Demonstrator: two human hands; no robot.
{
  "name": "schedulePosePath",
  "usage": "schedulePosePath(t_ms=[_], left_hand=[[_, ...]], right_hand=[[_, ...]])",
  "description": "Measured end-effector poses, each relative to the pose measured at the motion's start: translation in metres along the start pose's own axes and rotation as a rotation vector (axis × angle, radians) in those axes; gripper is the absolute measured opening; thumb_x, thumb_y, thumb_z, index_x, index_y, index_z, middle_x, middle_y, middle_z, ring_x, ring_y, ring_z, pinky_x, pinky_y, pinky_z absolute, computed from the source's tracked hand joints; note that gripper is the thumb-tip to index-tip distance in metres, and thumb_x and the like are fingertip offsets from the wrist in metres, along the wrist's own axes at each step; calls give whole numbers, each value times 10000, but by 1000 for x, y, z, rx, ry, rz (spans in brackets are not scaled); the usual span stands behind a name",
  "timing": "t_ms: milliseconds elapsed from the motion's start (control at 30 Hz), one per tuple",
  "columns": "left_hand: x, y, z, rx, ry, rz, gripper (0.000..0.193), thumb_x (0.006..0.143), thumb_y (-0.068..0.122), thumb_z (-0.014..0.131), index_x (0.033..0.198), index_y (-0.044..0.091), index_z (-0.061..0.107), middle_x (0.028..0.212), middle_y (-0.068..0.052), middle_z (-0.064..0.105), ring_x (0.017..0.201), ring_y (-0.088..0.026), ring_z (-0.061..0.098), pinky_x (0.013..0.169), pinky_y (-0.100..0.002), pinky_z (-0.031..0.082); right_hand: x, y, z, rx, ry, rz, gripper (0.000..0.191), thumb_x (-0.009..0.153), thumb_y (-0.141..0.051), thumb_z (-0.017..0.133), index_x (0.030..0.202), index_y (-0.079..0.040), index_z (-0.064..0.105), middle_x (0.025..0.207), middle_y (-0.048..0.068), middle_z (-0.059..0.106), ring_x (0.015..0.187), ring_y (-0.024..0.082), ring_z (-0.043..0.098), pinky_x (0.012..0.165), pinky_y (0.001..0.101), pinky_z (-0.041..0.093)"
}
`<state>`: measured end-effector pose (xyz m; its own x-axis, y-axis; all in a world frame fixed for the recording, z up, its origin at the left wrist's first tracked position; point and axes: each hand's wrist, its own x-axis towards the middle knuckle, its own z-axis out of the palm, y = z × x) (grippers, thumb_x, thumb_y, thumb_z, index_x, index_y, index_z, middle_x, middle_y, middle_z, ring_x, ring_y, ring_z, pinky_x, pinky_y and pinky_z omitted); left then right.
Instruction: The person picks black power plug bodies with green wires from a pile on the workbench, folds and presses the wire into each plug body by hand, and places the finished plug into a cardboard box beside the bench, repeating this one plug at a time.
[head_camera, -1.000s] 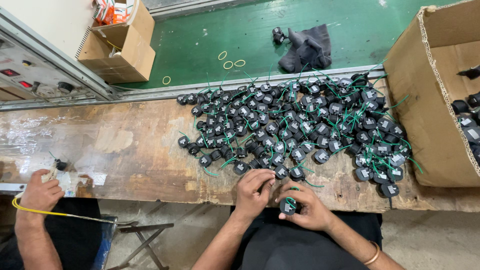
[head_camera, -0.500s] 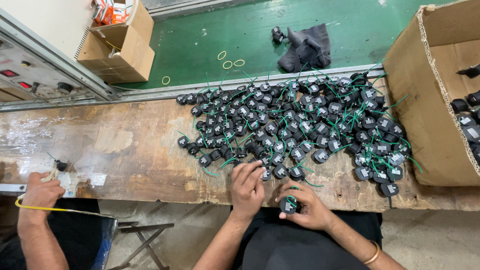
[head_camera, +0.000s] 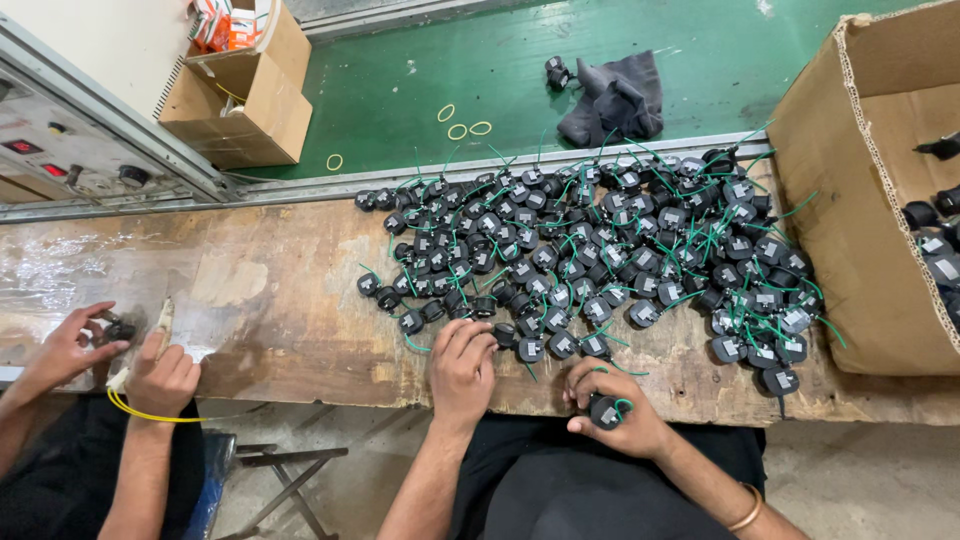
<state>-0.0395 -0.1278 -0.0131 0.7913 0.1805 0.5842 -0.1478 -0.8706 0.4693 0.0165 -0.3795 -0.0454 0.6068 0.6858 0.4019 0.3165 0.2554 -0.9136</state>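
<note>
Hands of a co-worker (head_camera: 150, 370) at the far left are cut off by the frame, fiddling with something small I can't make out. Bare worn desk (head_camera: 270, 290) stretches between them and the pile, plenty of room there. Left hand (head_camera: 462, 365) rests at the near edge of the pile of black parts with green wires (head_camera: 600, 250), fingers curled loosely, grip holding nothing. Right hand (head_camera: 610, 405) has its grip closed on one black part (head_camera: 603, 411) just off the desk edge. Cardboard box (head_camera: 850, 200) is cropped at right.
</note>
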Motion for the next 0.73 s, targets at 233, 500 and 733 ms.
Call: schedulePosePath(t_ms=[233,500,733], left_hand=[[12,2,1,105,-138,142,372,768,58,744,1136,100,722,1253,-18,700,1152,-266,586,957,-434,445],[19,0,-4,54,-116,118,483,735,-18,727,1190,145,741,1104,-65,620,1055,-286,588,878,-427,487],[9,72,-17,-340,149,-57,426,831,-41,775,1205,122,653,1218,-92,554,1025,-265,627,871,-360,550]], right_hand=[[1,-3,-3,39,5,23,315,859,-217,850,877,-61,577,987,81,599,914,215,653,824,365,548],[2,-2,-4,-11,8,7,319,852,-243,851,897,-59,594,979,77,617,907,214,667,817,365,550],[-1,-3,-1,-60,81,39,386,852,-256,837,1133,-57,662,992,72,640,901,219,682,838,370,560]])
